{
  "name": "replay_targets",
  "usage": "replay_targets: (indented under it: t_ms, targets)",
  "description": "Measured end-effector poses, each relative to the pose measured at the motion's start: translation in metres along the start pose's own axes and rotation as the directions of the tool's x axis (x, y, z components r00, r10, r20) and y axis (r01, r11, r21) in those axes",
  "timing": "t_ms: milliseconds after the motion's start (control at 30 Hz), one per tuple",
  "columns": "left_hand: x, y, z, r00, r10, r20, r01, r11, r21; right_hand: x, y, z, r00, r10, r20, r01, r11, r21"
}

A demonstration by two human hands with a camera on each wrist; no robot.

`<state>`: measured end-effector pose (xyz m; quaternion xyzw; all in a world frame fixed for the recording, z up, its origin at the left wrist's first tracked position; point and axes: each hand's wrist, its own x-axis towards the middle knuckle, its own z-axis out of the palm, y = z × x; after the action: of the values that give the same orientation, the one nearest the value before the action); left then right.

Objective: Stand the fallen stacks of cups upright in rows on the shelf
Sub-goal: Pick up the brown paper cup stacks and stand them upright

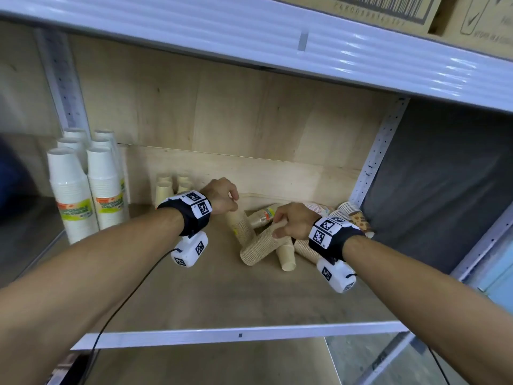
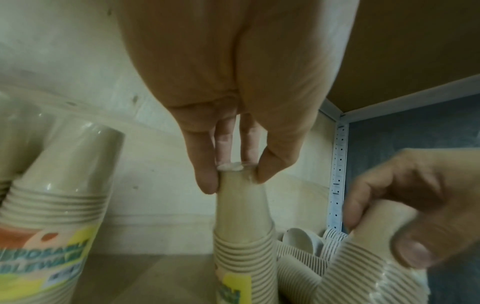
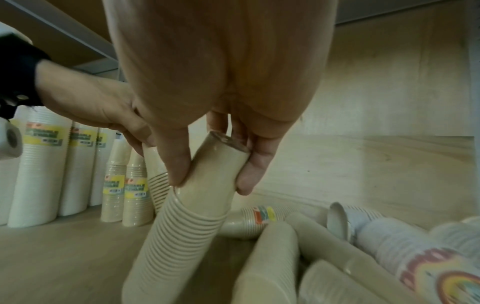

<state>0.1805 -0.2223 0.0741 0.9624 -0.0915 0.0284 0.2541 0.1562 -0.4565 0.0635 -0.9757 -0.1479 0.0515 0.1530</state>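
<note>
Two beige stacks of cups are being raised from the jumbled pile near the back right corner of the shelf (image 1: 249, 309). The closed top end of one stack (image 2: 241, 226) is pinched by the left hand (image 2: 233, 115), thumb on one side and fingers on the other; this stack is already close to upright, its wide end down on the shelf. A longer ribbed stack (image 3: 182, 226) is gripped near its narrow end by the right hand (image 3: 215, 82), fingers and thumb curled round it, and it slants with its wide end low toward the front edge.

To do this step well, each stack should probably be pivoted on its wide rim rather than lifted, so the nested cups are not pulled apart. The top cup alone should not be tugged. Once vertical, the stacks are best slid toward the left, just beside the small upright beige stacks (image 1: 172, 187) at the back edge, so a row is continued. The patterned stacks (image 3: 415, 257) lying in the pile should be left undisturbed.
</note>
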Motion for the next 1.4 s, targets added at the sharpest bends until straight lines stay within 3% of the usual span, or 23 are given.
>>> replay_targets:
  t_ms: [433, 933, 1400]
  targets:
    - [0.010, 0.008, -0.015, 0.999, 0.047, 0.027, -0.048, 0.997, 0.059, 0.047, -0.046, -0.004, 0.997, -0.080, 0.009, 0.080, 0.996, -0.050]
    - [0.018, 0.008, -0.009, 0.987, 0.091, 0.134, -0.103, 0.991, 0.084, 0.062, -0.052, -0.011, 0.996, -0.095, 0.001, 0.094, 0.991, -0.094]
    - [0.024, 0.000, -0.009, 0.984, 0.105, 0.141, -0.116, 0.990, 0.077, 0.065, -0.059, -0.010, 0.997, -0.081, -0.016, 0.078, 0.988, -0.135]
